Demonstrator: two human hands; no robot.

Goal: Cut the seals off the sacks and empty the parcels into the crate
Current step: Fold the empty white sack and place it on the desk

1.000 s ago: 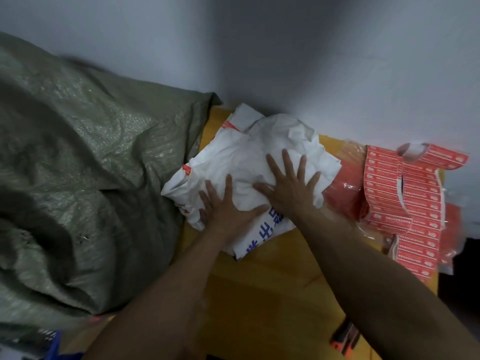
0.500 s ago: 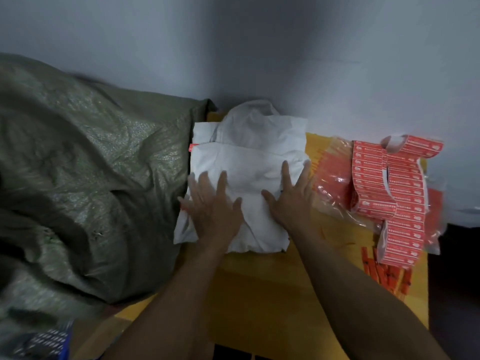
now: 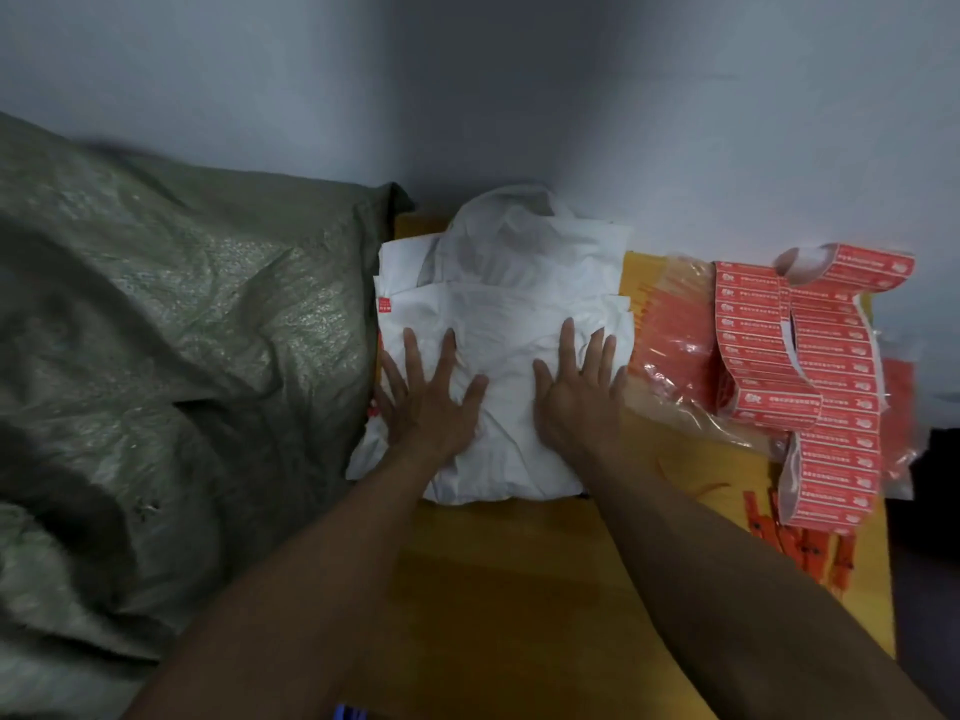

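- Head view: we see both hands laid flat, palms down, on a folded pile of white sacks (image 3: 519, 288).
- Our reading of the left hand (image 3: 426, 402): fingers straight and spread wide, pressing the pile and gripping nothing.
- Just beside it, the right hand (image 3: 576, 402) lies the same way, wide and flat, with a strip of white cloth showing between the two thumbs.
- We find the pile under both palms, reaching on past the fingertips towards a grey wall (image 3: 519, 96), where its top layer is crumpled.
- From the wrists back under the forearms runs the yellow surface (image 3: 519, 589) that bears the pile.
- To the outer side of the left hand, against the pile's edge, a large green woven sack (image 3: 182, 330) slumps in creases.
- To the outer side of the right hand, just beside the pile, we see a clear plastic bag (image 3: 670, 350) of red contents, with a folded strip of red labels (image 3: 831, 366) draped beyond it.
- Near the right forearm lie loose red tags (image 3: 800, 548), too blurred for us to identify.
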